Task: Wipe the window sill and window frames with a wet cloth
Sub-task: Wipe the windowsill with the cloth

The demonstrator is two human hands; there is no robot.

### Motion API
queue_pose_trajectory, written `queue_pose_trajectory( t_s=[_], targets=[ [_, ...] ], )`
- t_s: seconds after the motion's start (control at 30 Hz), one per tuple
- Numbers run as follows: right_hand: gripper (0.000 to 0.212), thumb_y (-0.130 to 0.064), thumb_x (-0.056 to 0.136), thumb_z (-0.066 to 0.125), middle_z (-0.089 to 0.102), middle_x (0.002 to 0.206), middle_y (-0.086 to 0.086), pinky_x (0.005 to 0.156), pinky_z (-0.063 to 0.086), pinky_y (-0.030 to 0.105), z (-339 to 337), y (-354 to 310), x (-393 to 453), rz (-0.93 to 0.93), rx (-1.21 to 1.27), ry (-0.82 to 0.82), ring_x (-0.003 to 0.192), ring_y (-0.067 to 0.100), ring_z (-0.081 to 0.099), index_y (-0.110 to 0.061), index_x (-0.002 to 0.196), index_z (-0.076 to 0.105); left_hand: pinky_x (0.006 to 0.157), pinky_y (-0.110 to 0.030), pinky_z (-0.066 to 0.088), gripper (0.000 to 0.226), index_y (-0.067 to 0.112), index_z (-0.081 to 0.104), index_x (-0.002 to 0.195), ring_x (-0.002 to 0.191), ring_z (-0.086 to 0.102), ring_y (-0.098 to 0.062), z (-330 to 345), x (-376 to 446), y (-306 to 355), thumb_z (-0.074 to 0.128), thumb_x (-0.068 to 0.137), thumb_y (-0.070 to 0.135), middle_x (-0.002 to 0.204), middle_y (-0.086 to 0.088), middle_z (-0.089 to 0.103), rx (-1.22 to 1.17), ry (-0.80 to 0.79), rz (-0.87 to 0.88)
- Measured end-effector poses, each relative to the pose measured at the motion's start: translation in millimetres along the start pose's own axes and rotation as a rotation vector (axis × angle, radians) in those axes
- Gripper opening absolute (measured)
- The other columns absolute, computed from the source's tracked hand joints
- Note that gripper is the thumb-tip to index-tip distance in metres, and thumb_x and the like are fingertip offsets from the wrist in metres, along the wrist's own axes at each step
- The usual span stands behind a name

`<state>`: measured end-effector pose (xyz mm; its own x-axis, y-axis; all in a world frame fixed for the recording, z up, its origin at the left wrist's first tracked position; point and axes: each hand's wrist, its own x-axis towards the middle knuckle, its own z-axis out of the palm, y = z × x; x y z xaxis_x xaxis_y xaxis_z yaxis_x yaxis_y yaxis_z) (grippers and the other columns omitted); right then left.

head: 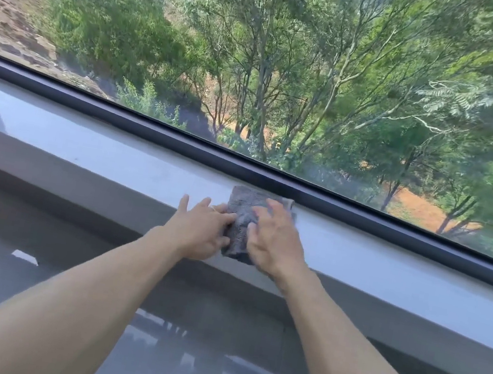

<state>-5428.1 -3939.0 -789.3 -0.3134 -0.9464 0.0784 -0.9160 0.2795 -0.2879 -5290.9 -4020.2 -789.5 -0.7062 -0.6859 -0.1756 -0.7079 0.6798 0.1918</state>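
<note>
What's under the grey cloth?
The folded grey cloth lies on the pale, glossy window sill, its far edge at the dark window frame. Both hands rest on it. The sill directly beneath is covered.

bright daylight through the window glass (292, 64), blurred, warped edges

Cloth (241, 218): mid grey, fuzzy nap, slightly darker mottled patches toward its near end.
Window sill (114, 151): pale grey, glossy, with bluish-white sheen; front face a duller, flatter grey.
Window frame (181, 140): dark charcoal, near black, plain.
Floor (178, 355): dark grey, shiny, with whitish reflected streaks.
Trees (294, 48) beyond the glass: mixed light and deep green foliage, grey-brown trunks.
Ground (0, 15) outside: tan-brown at left, orange patches lower right.
</note>
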Motion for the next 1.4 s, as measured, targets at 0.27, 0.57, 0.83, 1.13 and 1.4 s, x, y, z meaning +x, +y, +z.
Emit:
queue_pose_trajectory(
  t_s=[0.27,0.57,0.83,1.13,1.4],
  targets=[
    [0.058,-0.047,0.104,0.017,0.005,0.166,0.002,0.122,0.001,0.045,27.9,2.4,23.4,0.111,-0.202,-0.101,0.152,0.021,0.001,-0.025,0.157,0.013,0.12,-0.052,0.0,0.059,0.031,0.012,0.154,0.151,-0.005,-0.019,4.3,-6.4,-59.6,0.031,0.101,0.052,0.164,-0.001,0.009,0.167,0.064,0.196],
    [0.056,-0.052,0.102,0.016,-0.011,0.165,-0.002,0.122,-0.002,0.047,67.2,-87.5,83.9,-0.035,-0.208,-0.2,0.152,0.021,-0.005,-0.041,0.156,0.005,0.121,-0.047,0.008,0.055,0.027,0.028,0.145,0.151,0.007,-0.019,-15.2,14.8,-150.1,0.034,0.098,0.054,0.161,0.002,0.02,0.196,0.154,0.266],
    [0.065,-0.062,0.098,0.013,-0.01,0.163,0.016,0.12,-0.002,0.054,60.2,-74.9,99.0,0.29,-0.268,-0.161,0.151,0.035,-0.004,-0.041,0.155,-0.009,0.122,-0.047,0.003,0.059,0.022,0.022,0.151,0.151,0.002,-0.018,-18.4,6.8,-185.5,0.036,0.101,0.05,0.163,-0.002,0.014,0.124,0.158,0.289],
    [0.09,-0.084,0.076,-0.013,0.005,0.165,0.002,0.121,0.008,0.045,65.3,-83.6,50.6,-0.14,-0.392,-0.129,0.152,0.026,0.007,-0.043,0.154,0.007,0.122,-0.045,0.003,0.063,0.02,0.018,0.153,0.151,0.006,-0.017,-15.8,-1.3,-220.9,0.036,0.1,0.049,0.162,-0.002,0.017,0.099,0.175,0.238],
    [0.092,-0.075,0.077,0.011,0.015,0.164,0.01,0.12,0.017,0.051,98.4,-164.3,100.5,-0.281,-0.431,-0.151,0.149,0.032,0.016,-0.028,0.156,0.018,0.121,-0.046,0.009,0.059,0.016,0.029,0.147,0.15,0.013,-0.019,-17.2,-9.2,-250.2,0.039,0.098,0.047,0.159,-0.005,0.026,0.091,0.224,0.166]
  ],
)
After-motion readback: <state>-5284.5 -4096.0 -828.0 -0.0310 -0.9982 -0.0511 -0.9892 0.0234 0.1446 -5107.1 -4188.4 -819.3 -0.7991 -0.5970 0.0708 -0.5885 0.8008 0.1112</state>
